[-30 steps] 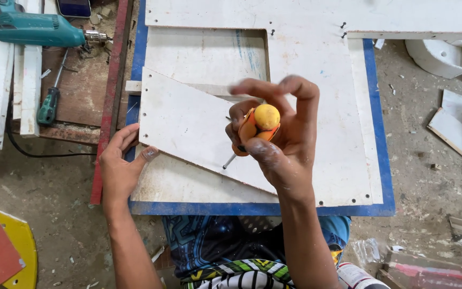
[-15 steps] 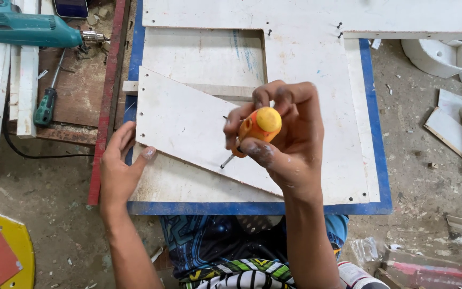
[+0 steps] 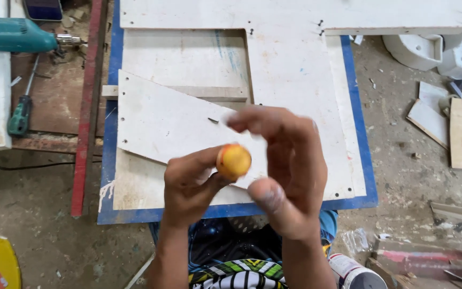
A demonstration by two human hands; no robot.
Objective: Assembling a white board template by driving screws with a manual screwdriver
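step: both hands raised over the white wedge panel [image 3: 172,126], yellow-orange screwdriver handle [image 3: 234,160] between them; looks like a regrip between turns
left hand [image 3: 191,184]: fingers closed on the handle
right hand [image 3: 287,171]: fingers spread, loose, beside the handle, not gripping
shaft: hidden, tip position unclear
next: likely needs the tip seated back on a screw in the panel
surface: white boards on a blue-edged board [image 3: 370,187]
room: dusty floor [image 3: 38,235], teal drill [image 3: 12,35], green screwdriver [image 3: 21,112], offcuts at right

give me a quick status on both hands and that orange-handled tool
Left hand grips the orange-handled screwdriver. Right hand open, fingers spread beside the handle. Both above the white wedge board; nothing in the way.
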